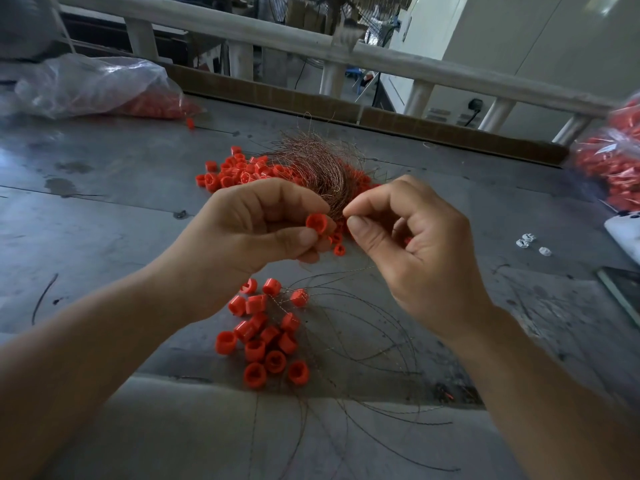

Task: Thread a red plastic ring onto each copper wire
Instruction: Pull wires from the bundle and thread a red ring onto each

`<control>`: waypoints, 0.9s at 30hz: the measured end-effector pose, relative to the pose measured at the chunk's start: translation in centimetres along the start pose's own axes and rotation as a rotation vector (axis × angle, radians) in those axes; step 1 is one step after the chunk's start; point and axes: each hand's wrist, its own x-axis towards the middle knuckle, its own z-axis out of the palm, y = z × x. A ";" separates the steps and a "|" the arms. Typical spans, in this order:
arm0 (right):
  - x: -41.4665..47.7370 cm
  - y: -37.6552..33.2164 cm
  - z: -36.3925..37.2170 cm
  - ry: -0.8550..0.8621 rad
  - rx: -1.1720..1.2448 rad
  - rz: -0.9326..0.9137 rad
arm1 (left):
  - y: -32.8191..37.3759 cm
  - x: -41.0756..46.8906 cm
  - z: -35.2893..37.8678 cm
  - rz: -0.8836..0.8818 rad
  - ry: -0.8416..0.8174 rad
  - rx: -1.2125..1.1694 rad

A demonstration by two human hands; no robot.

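My left hand [256, 226] pinches one red plastic ring [317, 222] between thumb and fingers, above the grey table [121, 174]. Just right of it, my right hand [408, 237] pinches the end of a thin copper wire at the bundle of copper wires [318, 168], whose near end is hidden behind both hands. A heap of loose red rings [235, 171] lies behind the hands. Nearer to me lies a cluster of red rings on wires [266, 334], their thin wires [374, 358] fanning out to the right and over the table's front edge.
A clear plastic bag of red rings [97, 88] lies at the back left, another bag of red parts [613, 164] at the right edge. Small white pieces [526, 241] and a dark flat object [623, 292] sit at the right. A white railing [346, 53] runs behind the table.
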 end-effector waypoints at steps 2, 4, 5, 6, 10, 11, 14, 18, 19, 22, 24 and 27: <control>0.0 0.1 0.1 -0.018 0.016 0.012 | 0.0 -0.1 0.0 0.004 -0.021 0.025; 0.0 0.1 0.2 -0.035 0.020 0.021 | 0.1 -0.2 0.0 -0.002 -0.027 0.025; -0.1 0.1 0.3 -0.042 0.024 0.024 | 0.1 -0.2 0.0 -0.004 -0.026 0.019; -0.1 0.1 0.2 -0.048 0.030 0.027 | 0.1 -0.1 0.0 -0.004 -0.024 0.014; -0.1 -0.2 0.2 -0.065 0.029 0.033 | 0.2 -0.1 0.0 -0.004 -0.018 -0.001; -0.1 -0.2 0.2 -0.066 0.026 0.037 | 0.2 -0.2 0.0 -0.004 -0.019 -0.004; -0.2 -0.3 0.4 -0.056 0.019 0.047 | 0.2 -0.3 0.1 0.001 -0.029 0.001; -0.1 -0.3 0.4 -0.053 0.013 0.067 | 0.2 -0.4 -0.1 0.012 -0.027 0.032; -0.1 -0.4 0.4 -0.055 0.015 0.070 | 0.3 -0.3 -0.2 0.012 -0.026 0.036; -0.3 -0.7 0.4 -0.063 0.028 0.069 | 0.2 -0.3 -0.2 0.010 -0.030 0.033; -0.3 -0.8 0.4 -0.062 0.034 0.069 | 0.1 -0.3 -0.2 0.012 -0.037 0.039; -0.2 -0.7 0.4 -0.062 0.037 0.082 | 0.2 -0.4 -0.2 0.018 -0.041 0.036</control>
